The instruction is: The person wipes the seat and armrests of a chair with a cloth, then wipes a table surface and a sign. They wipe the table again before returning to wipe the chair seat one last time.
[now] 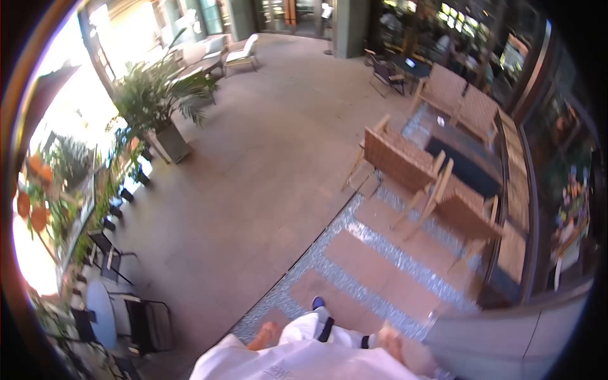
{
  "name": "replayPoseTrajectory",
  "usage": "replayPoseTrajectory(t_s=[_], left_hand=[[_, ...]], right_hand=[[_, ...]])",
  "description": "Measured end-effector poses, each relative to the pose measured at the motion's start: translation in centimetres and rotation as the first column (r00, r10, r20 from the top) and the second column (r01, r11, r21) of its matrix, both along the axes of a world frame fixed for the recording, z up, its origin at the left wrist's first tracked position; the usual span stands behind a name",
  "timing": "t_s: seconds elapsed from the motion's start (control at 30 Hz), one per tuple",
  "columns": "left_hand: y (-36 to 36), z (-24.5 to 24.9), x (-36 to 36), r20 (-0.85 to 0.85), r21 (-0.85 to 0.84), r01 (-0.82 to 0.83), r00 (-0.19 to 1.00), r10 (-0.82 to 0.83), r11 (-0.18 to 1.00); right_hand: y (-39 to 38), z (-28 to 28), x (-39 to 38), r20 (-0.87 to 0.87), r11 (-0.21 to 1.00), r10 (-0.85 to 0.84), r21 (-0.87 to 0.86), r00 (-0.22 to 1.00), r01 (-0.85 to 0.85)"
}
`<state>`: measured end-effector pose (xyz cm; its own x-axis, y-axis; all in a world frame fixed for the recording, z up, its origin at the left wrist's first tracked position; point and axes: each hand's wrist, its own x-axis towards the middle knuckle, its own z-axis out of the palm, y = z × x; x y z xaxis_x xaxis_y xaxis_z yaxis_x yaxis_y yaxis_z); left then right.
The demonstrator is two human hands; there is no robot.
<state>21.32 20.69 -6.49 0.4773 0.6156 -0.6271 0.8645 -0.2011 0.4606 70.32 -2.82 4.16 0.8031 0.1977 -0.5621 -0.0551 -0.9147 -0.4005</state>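
Open terrace: tan stone-tile floor (253, 190), sunlit at left, edged by a strip of brown paving slabs set in grey gravel (373, 266) that runs up to the person's blue shoe (318, 303). Left hand (265, 334) and right hand (391, 342) hang low against the white garment (297, 364), both too blurred to tell whether open or closed; a smooth grey low wall (506, 335) sits just beside the right hand. Ahead on the slabs, woven wicker chairs with wooden legs (399, 161) crowd a dark table (465, 168) and block that side; a potted palm in a grey square planter (161, 95) stands far left, black folding chairs (149, 323) near left.
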Motion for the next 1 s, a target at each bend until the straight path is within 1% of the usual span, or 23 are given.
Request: replayPoseTrajectory(t_s=[0.03, 0.07, 0.13, 0.17, 0.2, 0.27, 0.3, 0.37, 0.4, 0.43, 0.47, 0.5, 0.53, 0.57, 0.6, 0.63, 0.67, 0.7, 0.73, 0.77, 0.83, 0.9, 1.0], left_hand=[[2.5, 2.2, -2.3, -0.024, -0.163, -0.319, 0.947, 0.32, 0.933], [8.4, 6.6, -10.2, -0.141, -0.214, -0.61, 0.792, 0.594, 0.763], [17.6, 13.7, -4.9, -0.065, -0.044, -0.599, 0.8, 0.596, 0.8], [20.7, 16.3, -4.4, 0.004, -0.111, -0.643, 0.762, 0.647, 0.758], [24.2, 18.1, -3.2, 0.079, -0.183, -0.667, 0.723, 0.687, 0.723], [29.8, 19.8, -0.1, 0.193, -0.278, -0.691, 0.641, 0.743, 0.668], [32.1, 20.1, 0.8, 0.235, -0.294, -0.71, 0.595, 0.768, 0.64], [36.6, 19.6, 2.4, 0.29, -0.341, -0.752, 0.486, 0.824, 0.564], [37.8, 18.9, 3.1, 0.297, -0.375, -0.776, 0.418, 0.859, 0.507], [39.0, 17.7, 3.5, 0.207, -0.348, -0.821, 0.403, 0.891, 0.452], [40.1, 16.5, 3.8, 0.117, -0.319, -0.861, 0.378, 0.918, 0.395], [39.7, 10.0, 1.4, 0.072, -0.526, -0.832, 0.164, 0.984, 0.177], [39.6, 5.3, -0.2, -0.036, -0.67, -0.74, -0.058, 0.998, -0.067], [40.9, 5.9, 0.6, -0.017, -0.617, -0.757, 0.283, 0.959, 0.213], [42.2, 6.5, 1.4, 0.005, -0.542, -0.68, 0.584, 0.811, 0.493], [45.3, 7.6, 2.5, -0.013, -0.465, -0.503, 0.826, 0.563, 0.728], [47.5, 8.5, 3.4, -0.065, -0.401, -0.26, 0.965, 0.256, 0.878], [47.5, 10.4, 4.4, -0.194, -0.377, -0.414, 0.91, 0.367, 0.828], [48.1, 12.3, 5.8, -0.29, -0.33, -0.673, 0.74, 0.607, 0.662], [49.5, 17.5, 9.0, -0.326, -0.265, -0.828, 0.56, 0.762, 0.495], [54.6, 25.0, 14.3, -0.311, -0.158, -0.95, 0.307, 0.899, 0.27], [58.5, 21.5, 13.7, -0.349, -0.154, -0.973, 0.216, 0.912, 0.172], [64.6, 13.3, 10.7, -0.415, -0.145, -0.891, 0.45, 0.791, 0.431]], right_hand=[[1.2, -1.2, -1.7, 0.002, 0.991, 0.078, -0.111, 0.997, -0.077], [3.4, -2.8, -5.9, -0.082, 0.968, 0.147, -0.195, 0.986, -0.161], [7.0, -3.4, -6.3, -0.11, 0.946, 0.159, -0.268, 0.981, -0.183], [9.4, -1.9, -6.7, -0.192, 0.961, 0.048, -0.258, 0.98, -0.098], [12.2, -1.2, -6.6, -0.149, 0.974, -0.038, -0.229, 0.988, 0.003], [17.9, -0.6, -4.6, -0.039, 0.96, 0.002, -0.281, 0.999, -0.013], [21.7, -1.0, -2.7, 0.02, 0.952, 0.031, -0.304, 0.999, -0.023], [30.9, -2.5, 0.9, 0.204, 0.964, 0.227, -0.186, 0.952, -0.19], [35.5, -3.4, 3.1, 0.192, 0.968, 0.243, -0.107, 0.951, -0.226], [41.3, -2.6, 4.7, 0.169, 0.966, 0.258, -0.071, 0.951, -0.249], [47.5, -0.4, 5.8, 0.037, 0.98, 0.197, 0.034, 0.98, -0.199], [52.2, -3.4, 7.9, 0.015, 0.967, 0.238, 0.094, 0.971, -0.238], [57.9, -1.7, 8.9, 0.259, 0.894, 0.392, 0.119, 0.883, -0.432], [63.8, 1.2, 9.7, 0.31, 0.834, 0.497, 0.087, 0.81, -0.545], [69.4, 2.9, 10.5, 0.344, 0.808, 0.52, 0.1, 0.782, -0.581], [74.8, 5.1, 11.3, 0.374, 0.749, 0.542, 0.19, 0.752, -0.634], [79.6, 7.3, 12.0, 0.407, 0.677, 0.565, 0.269, 0.718, -0.685], [84.4, 8.2, 12.4, 0.453, 0.608, 0.562, 0.34, 0.692, -0.717], [88.8, 8.9, 12.9, 0.5, 0.529, 0.559, 0.4, 0.662, -0.749], [93.1, 10.2, 13.2, 0.526, 0.476, 0.598, 0.374, 0.605, -0.796], [101.4, 12.4, 13.8, 0.59, 0.368, 0.647, 0.315, 0.484, -0.875], [108.8, 12.4, 14.3, 0.592, 0.331, 0.703, 0.218, 0.394, -0.918], [118.2, 9.7, 16.5, 0.607, 0.228, 0.759, 0.094, 0.237, -0.969]])
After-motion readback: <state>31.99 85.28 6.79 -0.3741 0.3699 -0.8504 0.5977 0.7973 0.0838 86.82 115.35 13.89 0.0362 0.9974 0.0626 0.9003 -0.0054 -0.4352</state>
